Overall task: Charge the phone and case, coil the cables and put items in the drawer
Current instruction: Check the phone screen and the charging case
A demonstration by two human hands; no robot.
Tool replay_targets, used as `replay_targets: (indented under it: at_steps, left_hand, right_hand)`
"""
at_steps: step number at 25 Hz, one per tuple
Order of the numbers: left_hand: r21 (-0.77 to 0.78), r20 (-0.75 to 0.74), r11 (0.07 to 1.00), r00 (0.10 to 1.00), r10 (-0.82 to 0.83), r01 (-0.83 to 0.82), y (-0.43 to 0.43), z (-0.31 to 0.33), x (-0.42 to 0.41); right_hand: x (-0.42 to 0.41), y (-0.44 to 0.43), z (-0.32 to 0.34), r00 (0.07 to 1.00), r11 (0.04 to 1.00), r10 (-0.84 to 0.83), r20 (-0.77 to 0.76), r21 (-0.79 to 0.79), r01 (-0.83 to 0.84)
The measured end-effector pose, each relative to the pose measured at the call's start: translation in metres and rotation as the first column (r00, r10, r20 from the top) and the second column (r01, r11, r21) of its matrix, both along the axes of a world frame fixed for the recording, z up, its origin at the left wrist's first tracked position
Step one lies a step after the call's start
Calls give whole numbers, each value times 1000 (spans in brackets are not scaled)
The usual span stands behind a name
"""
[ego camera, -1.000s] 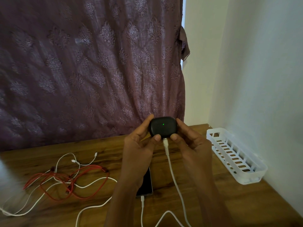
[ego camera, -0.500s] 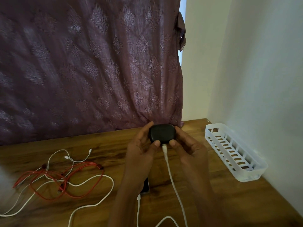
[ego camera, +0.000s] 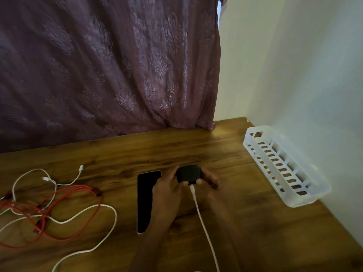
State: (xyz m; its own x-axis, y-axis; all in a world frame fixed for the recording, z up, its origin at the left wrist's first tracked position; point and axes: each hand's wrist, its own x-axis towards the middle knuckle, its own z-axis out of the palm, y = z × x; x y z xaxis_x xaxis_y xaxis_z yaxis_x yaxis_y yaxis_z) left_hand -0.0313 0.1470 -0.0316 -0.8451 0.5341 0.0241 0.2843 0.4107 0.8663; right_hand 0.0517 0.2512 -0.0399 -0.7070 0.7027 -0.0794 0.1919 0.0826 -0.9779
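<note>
- Our left hand (ego camera: 167, 188) and right hand (ego camera: 211, 183) both grip the black case (ego camera: 187, 174), fingers curled round its sides.
- The white charging cable (ego camera: 202, 216) is plugged into the case's near edge.
- The case is low over the table (ego camera: 255, 232), just right of the phone (ego camera: 145, 199); we can't tell if it touches.
- The red cable (ego camera: 64, 195) and white cables (ego camera: 94, 211) lie tangled at left.
- The basket (ego camera: 284, 167) is by the right wall.

Both hands, left hand (ego camera: 167, 190) and right hand (ego camera: 213, 185), grip a black case (ego camera: 187, 174) with a white cable (ego camera: 204, 222) plugged in, right of the phone (ego camera: 146, 199) on the wooden table (ego camera: 275, 232).
</note>
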Motion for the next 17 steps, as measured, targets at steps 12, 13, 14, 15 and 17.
replay_targets:
  at_steps: [12, 13, 14, 15, 17]
  left_hand:
    - [-285, -46, 957, 996, -74, 58, 19, -34, -2]
    - [-289, -58, 955, 995, -83, 63, 19, -34, -2]
    - [-293, -71, 953, 993, -94, 69, 19, -33, -2]
    - [-302, -76, 951, 992, -101, 74, 19, -32, -2]
    - [-329, -88, 941, 990, -112, 77, 19, -31, 0]
  right_hand:
    - [-10, 19, -38, 963, 991, -27, 267, 133, -9]
    - [-11, 20, -38, 963, 989, -27, 269, 144, -12]
    - [-11, 19, -39, 962, 988, -25, 271, 153, -17]
    - [-12, 19, -39, 962, 987, -23, 272, 159, -22]
    - [-13, 19, -40, 961, 985, -16, 276, 171, -33]
